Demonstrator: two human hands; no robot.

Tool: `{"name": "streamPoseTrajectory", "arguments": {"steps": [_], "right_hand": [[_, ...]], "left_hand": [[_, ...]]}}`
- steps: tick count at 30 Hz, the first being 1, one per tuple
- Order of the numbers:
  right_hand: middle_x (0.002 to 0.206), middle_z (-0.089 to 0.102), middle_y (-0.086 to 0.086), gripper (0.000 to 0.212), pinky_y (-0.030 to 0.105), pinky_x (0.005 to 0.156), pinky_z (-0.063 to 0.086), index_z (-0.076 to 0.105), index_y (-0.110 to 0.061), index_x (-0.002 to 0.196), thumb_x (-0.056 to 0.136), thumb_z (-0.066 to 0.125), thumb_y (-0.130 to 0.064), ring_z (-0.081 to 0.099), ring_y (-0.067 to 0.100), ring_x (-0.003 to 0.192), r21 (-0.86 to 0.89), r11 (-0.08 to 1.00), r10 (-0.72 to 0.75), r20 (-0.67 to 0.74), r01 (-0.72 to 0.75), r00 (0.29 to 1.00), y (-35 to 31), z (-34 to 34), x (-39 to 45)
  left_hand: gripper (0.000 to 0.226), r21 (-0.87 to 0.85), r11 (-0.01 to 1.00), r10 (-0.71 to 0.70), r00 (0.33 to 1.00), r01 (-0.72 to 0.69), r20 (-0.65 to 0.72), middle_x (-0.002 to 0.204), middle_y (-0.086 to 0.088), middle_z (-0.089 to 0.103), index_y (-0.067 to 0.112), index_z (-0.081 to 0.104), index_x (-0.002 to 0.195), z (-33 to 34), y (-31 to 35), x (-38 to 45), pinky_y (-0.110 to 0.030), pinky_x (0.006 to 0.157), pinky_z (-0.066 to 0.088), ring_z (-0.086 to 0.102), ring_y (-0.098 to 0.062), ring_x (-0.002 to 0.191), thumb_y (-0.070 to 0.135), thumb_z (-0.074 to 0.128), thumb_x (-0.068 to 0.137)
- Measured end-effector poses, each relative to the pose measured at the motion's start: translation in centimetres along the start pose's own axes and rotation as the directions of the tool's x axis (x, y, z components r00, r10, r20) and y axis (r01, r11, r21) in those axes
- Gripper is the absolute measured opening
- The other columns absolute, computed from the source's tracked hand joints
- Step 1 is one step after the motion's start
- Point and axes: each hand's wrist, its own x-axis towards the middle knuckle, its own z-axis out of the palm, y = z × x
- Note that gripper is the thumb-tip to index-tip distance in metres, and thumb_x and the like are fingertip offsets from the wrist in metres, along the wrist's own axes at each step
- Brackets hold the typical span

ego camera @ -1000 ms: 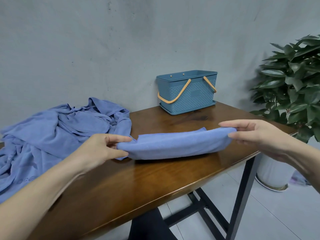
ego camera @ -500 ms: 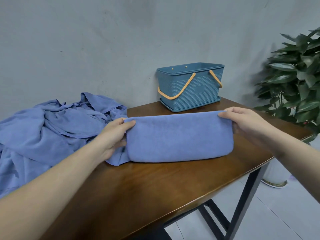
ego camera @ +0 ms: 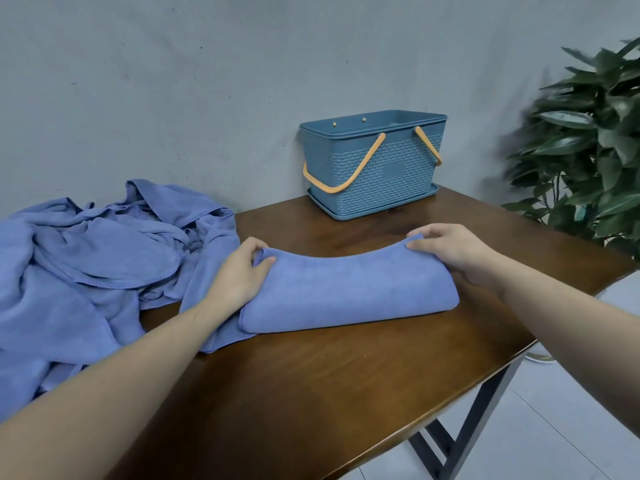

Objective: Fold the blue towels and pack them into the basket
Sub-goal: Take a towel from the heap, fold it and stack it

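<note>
home-like room | wooden table [ego camera: 346,393] | potted plant [ego camera: 588,150] | plain grey wall [ego camera: 173,81]

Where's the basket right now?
In the head view the basket stands at the table's far edge against the wall, beyond the folded towel, plant to its right.

Both hands hold folded towel on table

Left hand [ego camera: 239,275] and right hand [ego camera: 453,252] pinch far corners of folded towel [ego camera: 349,292] on table [ego camera: 311,393]; towel pile [ego camera: 86,265] left, basket [ego camera: 372,164] behind, plant [ego camera: 588,150] right.
</note>
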Motion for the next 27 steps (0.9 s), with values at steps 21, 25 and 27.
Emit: {"name": "streamPoseTrajectory", "arguments": {"steps": [21,25,27], "right_hand": [[0.103,0.070,0.008,0.027,0.027,0.076,0.050,0.063,-0.023,0.117,0.092,0.069,-0.016,0.066,0.020,0.089,-0.220,0.969,-0.120,-0.044,0.108,0.992,2.0,-0.2,1.3],[0.120,0.062,0.007,0.053,0.029,0.085,0.047,0.048,-0.028,0.140,0.091,0.069,-0.021,0.059,0.019,0.104,-0.328,0.932,-0.164,-0.011,0.152,0.986,1.8,-0.1,0.6],[0.138,0.055,0.001,0.061,0.032,0.108,0.039,0.046,-0.030,0.146,0.091,0.070,-0.023,0.049,0.017,0.129,-0.464,0.796,-0.402,0.073,0.388,0.913,1.5,0.2,-0.7]], "left_hand": [[0.042,0.355,0.791,0.462,0.867,-0.498,0.187,0.139,0.010,0.049,0.035,0.068,0.111,-0.1,-0.2,-2.3,-0.041,0.099,0.034,0.037,-0.011,0.130,0.061,0.045,0.087],[0.065,0.194,0.761,0.480,0.738,-0.619,0.475,0.155,0.023,0.034,0.042,0.056,0.136,0.1,0.2,-4.2,-0.022,0.118,0.019,0.020,0.009,0.145,0.079,0.031,0.089],[0.068,0.212,0.767,0.390,0.704,-0.605,0.594,0.160,0.032,0.014,0.051,0.037,0.148,0.3,-0.2,-4.8,-0.018,0.120,0.005,0.003,0.013,0.147,0.079,0.016,0.090]]}}
